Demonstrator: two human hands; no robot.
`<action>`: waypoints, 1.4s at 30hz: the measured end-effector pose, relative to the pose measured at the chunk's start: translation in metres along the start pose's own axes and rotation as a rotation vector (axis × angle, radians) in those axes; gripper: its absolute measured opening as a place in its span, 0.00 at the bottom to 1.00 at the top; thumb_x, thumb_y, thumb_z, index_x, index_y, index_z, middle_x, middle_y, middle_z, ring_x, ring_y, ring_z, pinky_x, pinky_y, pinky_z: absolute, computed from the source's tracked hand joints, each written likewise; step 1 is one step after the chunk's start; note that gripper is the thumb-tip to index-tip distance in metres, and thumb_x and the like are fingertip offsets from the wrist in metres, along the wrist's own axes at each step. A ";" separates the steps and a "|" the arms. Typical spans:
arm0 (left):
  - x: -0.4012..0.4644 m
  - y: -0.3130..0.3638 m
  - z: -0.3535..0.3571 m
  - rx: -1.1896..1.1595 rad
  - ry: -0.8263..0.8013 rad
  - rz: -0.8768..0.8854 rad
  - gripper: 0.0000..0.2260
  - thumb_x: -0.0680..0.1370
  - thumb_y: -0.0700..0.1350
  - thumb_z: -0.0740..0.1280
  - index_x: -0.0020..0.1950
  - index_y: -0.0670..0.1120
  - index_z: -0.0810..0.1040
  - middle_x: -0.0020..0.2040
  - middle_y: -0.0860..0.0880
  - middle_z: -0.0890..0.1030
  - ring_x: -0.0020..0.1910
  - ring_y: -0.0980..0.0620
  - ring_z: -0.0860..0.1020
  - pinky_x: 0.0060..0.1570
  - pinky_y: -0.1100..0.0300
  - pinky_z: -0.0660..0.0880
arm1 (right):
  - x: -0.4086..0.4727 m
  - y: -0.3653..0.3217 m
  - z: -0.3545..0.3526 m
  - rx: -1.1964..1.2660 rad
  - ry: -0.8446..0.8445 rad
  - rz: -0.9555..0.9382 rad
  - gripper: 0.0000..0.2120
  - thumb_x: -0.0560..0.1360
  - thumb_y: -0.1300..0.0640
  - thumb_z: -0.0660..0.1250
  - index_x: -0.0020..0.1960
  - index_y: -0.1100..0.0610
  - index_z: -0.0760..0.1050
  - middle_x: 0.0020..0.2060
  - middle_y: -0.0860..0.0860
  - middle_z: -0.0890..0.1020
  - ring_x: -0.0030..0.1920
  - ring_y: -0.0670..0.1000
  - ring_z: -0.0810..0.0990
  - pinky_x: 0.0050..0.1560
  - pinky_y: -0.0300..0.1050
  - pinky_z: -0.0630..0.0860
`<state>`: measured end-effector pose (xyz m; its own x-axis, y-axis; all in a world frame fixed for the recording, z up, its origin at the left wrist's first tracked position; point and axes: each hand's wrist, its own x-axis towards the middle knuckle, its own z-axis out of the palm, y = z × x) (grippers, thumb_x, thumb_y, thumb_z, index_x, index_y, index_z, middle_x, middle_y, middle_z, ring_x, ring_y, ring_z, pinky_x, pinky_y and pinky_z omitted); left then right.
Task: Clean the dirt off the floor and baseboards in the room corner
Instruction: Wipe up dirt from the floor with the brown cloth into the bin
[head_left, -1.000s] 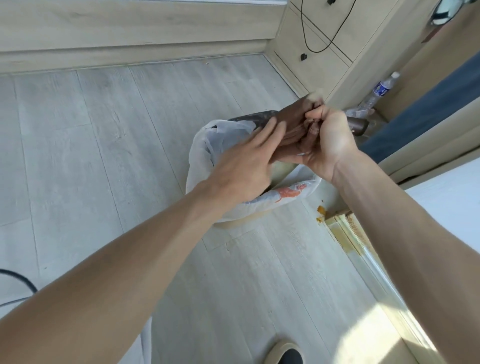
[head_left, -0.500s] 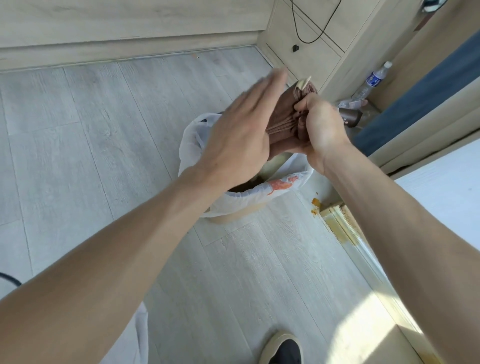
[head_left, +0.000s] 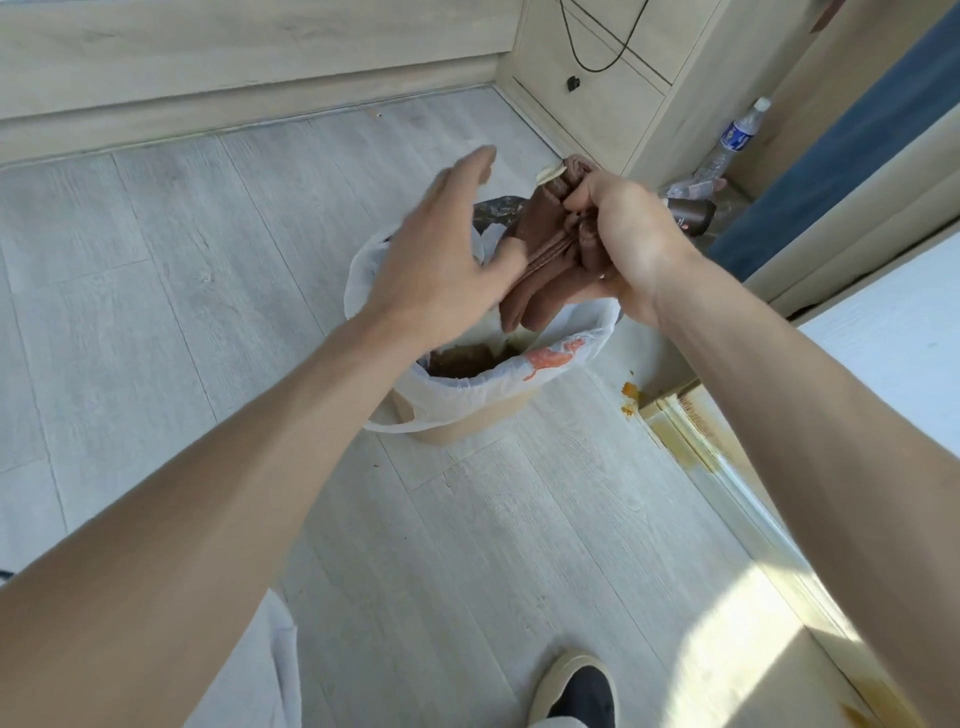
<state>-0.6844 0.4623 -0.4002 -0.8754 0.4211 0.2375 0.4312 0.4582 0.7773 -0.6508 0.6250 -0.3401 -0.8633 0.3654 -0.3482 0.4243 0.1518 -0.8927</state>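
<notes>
Bunched brown cloth (head_left: 550, 260) hangs above the lined bin (head_left: 467, 415).

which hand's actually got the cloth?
The right hand: its fingers curl round the bunched brown cloth over the bin. The left hand is flat and open.

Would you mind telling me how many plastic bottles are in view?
1: a clear plastic bottle with a blue label leans in the gap right of the cabinet. Others may be hidden behind the right hand.

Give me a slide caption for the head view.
Right hand grips brown cloth over lined bin; left hand open.
</notes>
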 end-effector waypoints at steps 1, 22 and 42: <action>-0.002 0.007 0.003 -0.069 -0.052 0.016 0.35 0.76 0.55 0.71 0.80 0.52 0.62 0.73 0.53 0.73 0.71 0.54 0.72 0.69 0.54 0.71 | -0.001 -0.001 0.000 0.003 -0.050 0.007 0.12 0.73 0.58 0.60 0.45 0.60 0.81 0.35 0.56 0.85 0.36 0.60 0.86 0.51 0.71 0.82; -0.062 0.068 0.171 -0.181 -0.689 0.293 0.28 0.82 0.43 0.64 0.82 0.54 0.62 0.74 0.59 0.72 0.59 0.60 0.78 0.55 0.62 0.78 | -0.129 0.245 -0.160 0.214 0.590 0.078 0.06 0.77 0.51 0.70 0.45 0.42 0.84 0.44 0.43 0.86 0.52 0.48 0.85 0.61 0.50 0.79; -0.130 -0.020 0.307 0.219 -1.239 0.146 0.23 0.84 0.46 0.62 0.78 0.60 0.67 0.72 0.65 0.73 0.56 0.69 0.75 0.54 0.61 0.73 | -0.318 0.578 -0.134 -0.611 0.625 0.781 0.42 0.81 0.47 0.65 0.85 0.51 0.40 0.84 0.53 0.46 0.82 0.57 0.48 0.82 0.55 0.49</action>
<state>-0.5122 0.6386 -0.6260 -0.0775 0.8727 -0.4821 0.6366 0.4154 0.6497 -0.0941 0.7196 -0.7071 -0.0979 0.9164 -0.3881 0.9873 0.0404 -0.1536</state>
